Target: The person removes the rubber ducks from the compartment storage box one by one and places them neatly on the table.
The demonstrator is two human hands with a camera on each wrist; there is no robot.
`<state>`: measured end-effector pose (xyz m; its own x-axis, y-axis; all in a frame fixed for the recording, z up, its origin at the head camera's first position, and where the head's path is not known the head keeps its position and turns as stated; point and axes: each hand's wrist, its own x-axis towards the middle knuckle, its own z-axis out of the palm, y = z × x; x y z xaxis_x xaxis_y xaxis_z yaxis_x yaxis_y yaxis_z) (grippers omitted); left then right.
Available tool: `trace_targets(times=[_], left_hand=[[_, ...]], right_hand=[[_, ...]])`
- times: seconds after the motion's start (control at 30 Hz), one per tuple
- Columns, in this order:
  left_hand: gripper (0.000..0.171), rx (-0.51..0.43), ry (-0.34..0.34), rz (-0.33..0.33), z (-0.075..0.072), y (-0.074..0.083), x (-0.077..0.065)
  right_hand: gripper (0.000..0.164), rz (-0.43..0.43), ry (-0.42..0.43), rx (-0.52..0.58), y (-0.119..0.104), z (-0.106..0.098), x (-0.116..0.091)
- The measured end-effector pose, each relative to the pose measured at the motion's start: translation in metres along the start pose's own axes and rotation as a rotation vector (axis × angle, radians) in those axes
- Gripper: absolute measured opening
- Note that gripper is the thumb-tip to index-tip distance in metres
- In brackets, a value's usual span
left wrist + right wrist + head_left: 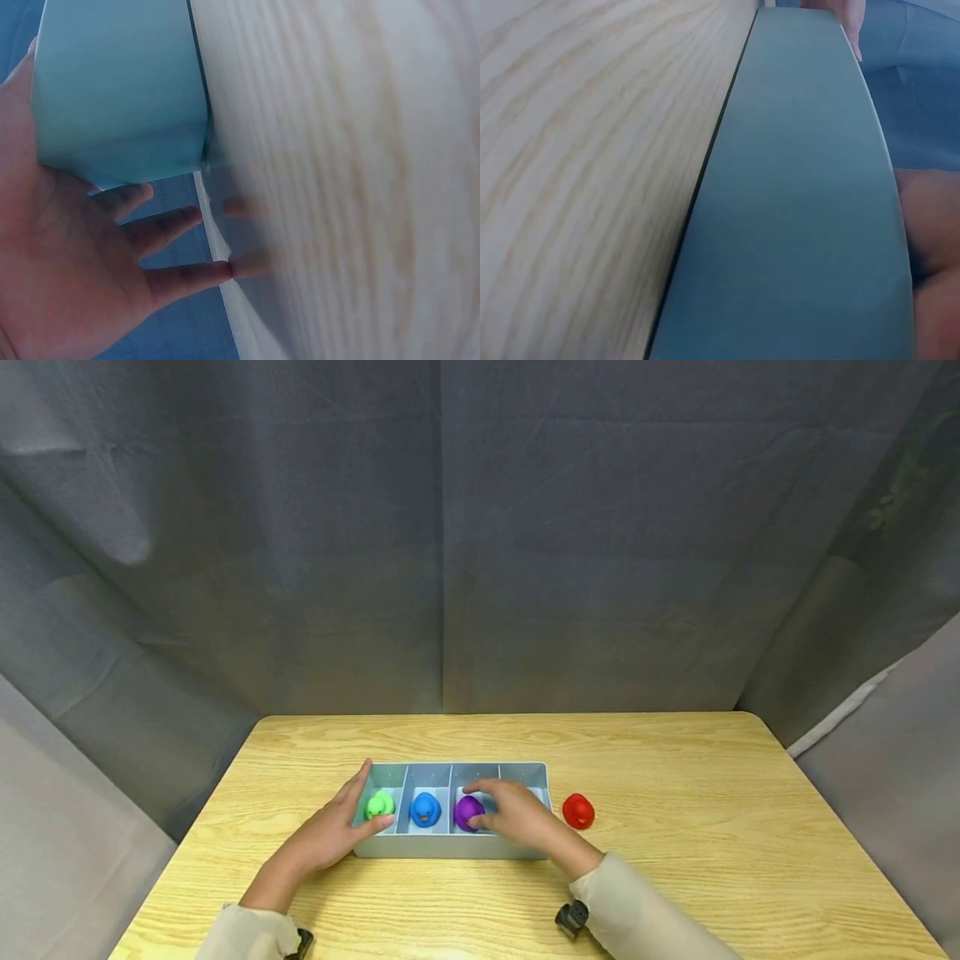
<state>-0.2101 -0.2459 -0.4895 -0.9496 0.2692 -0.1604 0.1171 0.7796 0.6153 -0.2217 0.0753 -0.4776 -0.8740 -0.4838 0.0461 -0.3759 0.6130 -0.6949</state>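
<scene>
The box (450, 847) sits on the table (712, 827), its long axis running left to right. The left hand (322, 839) braces its left end, fingers straight and spread. The right hand (517, 814) curves thumb and forefinger around the purple duck (465, 810) in the third compartment; whether they pinch it, or which way it points, I cannot tell. The green duck (382, 801) and blue duck (425, 809) face the person.

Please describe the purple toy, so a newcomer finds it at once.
On the wooden table is a long tray with four compartments. In the third from the left, at the right hand, sits the purple toy; its colour sets it apart from the blue toy beside it.
</scene>
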Motion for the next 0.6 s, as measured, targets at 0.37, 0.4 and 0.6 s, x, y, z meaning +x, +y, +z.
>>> trace_targets(times=[0.37,0.4,0.6], left_hand=[[0.103,0.015,0.007,0.011,0.0005,-0.0020,0.0002],[0.103,0.015,0.009,0.013,0.0006,-0.0021,0.0004],[0.102,0.011,0.009,0.014,0.0015,-0.0026,0.0008]], right_hand=[[0.038,0.007,0.042,-0.090,-0.0013,0.0054,-0.0007],[0.037,0.013,0.044,-0.092,-0.0014,0.0055,-0.0008],[0.032,0.039,0.057,-0.100,-0.0023,0.0062,-0.0017]])
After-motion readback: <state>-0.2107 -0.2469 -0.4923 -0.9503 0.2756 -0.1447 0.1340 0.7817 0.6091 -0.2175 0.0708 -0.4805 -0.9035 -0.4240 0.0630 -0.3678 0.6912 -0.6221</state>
